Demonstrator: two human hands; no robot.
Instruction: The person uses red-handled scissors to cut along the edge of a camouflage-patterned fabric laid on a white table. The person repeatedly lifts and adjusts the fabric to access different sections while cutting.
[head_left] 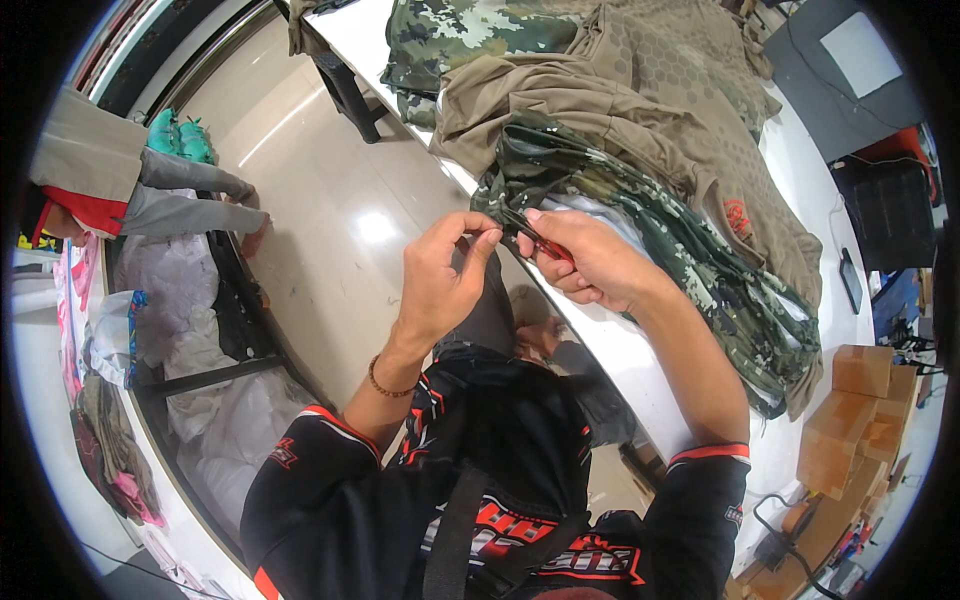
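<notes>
My right hand point(595, 258) is closed around a pair of small snips with red handles point(553, 250). The dark blades point left, against the gathered end of a green camouflage garment point(690, 265). Thumb and forefinger of my left hand point(440, 275) pinch together right beside the blade tips, at the garment's edge. What sits in that pinch, if anything, is too small to make out. The camouflage garment lies in folds along the near edge of the white table point(605, 350), over a brown garment point(590, 105).
More camouflage cloth point(450, 45) lies at the table's far end. A phone point(850, 280) rests near the right edge, with cardboard boxes point(845, 420) beyond. On the left, another person's grey-clad legs point(195, 205) show beside a dark-framed bin of white plastic bags point(245, 425).
</notes>
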